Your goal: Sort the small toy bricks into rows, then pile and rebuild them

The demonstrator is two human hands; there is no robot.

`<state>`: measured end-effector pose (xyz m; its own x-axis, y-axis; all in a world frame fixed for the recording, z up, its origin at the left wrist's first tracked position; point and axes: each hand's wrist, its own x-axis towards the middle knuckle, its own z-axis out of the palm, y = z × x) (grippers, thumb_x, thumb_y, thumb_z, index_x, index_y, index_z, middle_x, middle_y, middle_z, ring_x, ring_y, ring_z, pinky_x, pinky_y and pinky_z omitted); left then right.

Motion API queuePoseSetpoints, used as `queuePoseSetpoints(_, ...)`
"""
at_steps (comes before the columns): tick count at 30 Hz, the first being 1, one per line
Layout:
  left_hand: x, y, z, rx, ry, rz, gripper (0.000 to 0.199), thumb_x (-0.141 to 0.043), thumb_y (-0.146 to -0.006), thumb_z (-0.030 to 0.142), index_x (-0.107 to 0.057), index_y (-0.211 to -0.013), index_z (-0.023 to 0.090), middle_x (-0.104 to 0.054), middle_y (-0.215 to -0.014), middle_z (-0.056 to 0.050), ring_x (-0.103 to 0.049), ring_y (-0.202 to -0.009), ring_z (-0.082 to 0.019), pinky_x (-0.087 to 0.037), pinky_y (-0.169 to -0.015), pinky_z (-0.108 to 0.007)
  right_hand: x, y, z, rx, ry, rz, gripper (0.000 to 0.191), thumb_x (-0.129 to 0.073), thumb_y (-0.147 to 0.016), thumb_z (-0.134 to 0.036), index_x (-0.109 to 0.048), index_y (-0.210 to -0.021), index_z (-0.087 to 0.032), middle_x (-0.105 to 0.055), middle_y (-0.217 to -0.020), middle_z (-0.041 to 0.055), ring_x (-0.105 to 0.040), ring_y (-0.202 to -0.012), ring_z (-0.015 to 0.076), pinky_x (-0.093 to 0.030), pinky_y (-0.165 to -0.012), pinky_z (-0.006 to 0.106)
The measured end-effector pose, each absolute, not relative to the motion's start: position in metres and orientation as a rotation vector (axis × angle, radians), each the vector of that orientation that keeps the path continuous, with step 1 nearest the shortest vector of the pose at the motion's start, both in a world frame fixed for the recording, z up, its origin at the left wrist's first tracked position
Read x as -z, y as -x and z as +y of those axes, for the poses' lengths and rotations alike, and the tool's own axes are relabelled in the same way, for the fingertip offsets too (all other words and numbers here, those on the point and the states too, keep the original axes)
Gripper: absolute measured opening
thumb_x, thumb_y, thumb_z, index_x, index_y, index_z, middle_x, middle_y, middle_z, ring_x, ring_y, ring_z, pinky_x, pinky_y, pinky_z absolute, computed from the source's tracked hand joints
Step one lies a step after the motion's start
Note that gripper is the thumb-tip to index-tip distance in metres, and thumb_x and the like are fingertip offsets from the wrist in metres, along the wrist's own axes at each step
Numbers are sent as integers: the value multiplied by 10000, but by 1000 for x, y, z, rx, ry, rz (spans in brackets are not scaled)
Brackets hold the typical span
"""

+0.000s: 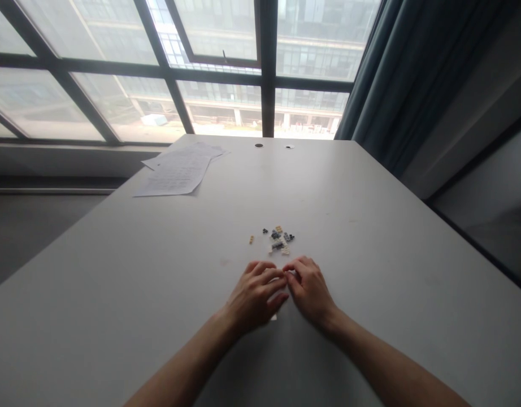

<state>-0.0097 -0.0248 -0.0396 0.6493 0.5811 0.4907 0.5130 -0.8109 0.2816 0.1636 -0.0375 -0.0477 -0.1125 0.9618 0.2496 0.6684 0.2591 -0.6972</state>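
My left hand [259, 294] and my right hand [308, 289] meet at their fingertips low over the white table, just in front of a small pile of building pieces [278, 245]. The fingers of both hands are bent and pressed together around something too small or hidden to name. The pile has white, grey, black and tan pieces. A tan piece [251, 239] lies apart to its left. Below my left hand, a bit of a white piece [273, 317] shows; the hand covers the rest.
Printed papers [174, 172] lie overlapping at the table's far left. Two round holes, one dark [259, 146] and one partly white [290, 147], sit near the far edge. Beyond are windows [226, 102] and a dark curtain [396, 85] at the right.
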Motion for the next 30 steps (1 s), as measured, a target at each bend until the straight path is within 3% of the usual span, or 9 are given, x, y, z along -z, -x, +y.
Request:
queuePoseSetpoints(6,41,10,-26,-866,-2745,906,181,-596,-843,260,-654,-1010,223,-686,-978,-53,-579,-966,-204,-419,-882,-372,49,-163,-39,-556,1477,-1851,135,-532,-854,-130,-645,-873,-201,-633,-904,50,-538,-910,213,-400,-849,356)
queuePoseSetpoints(16,38,17,-23,-1379,-2604,1038,44,-658,-788,188,-630,-820,199,-673,-832,-38,-559,-836,-187,-431,-786,-342,34,-165,9,-358,1509,-1979,257,-563,-847,-179,-646,-1090,-186,-624,-1042,74,-528,-989,226,-405,-917,352)
queuePoseSetpoints(25,38,17,-22,-1421,-2606,1036,43,-655,-782,174,-622,-801,193,-662,-801,-33,-548,-827,-186,-424,-769,-335,41,-140,36,-117,1528,-2241,164,-516,-890,-171,-675,-857,-191,-635,-939,75,-521,-919,226,-413,-826,337)
queuePoseSetpoints(30,44,18,-19,-1455,-2587,1134,118,-653,-792,167,-635,-904,200,-665,-856,-41,-548,-842,-188,-429,-790,-343,41,-147,24,-296,1403,-2071,123,-523,-878,-137,-636,-882,-184,-646,-915,63,-539,-917,213,-424,-851,338)
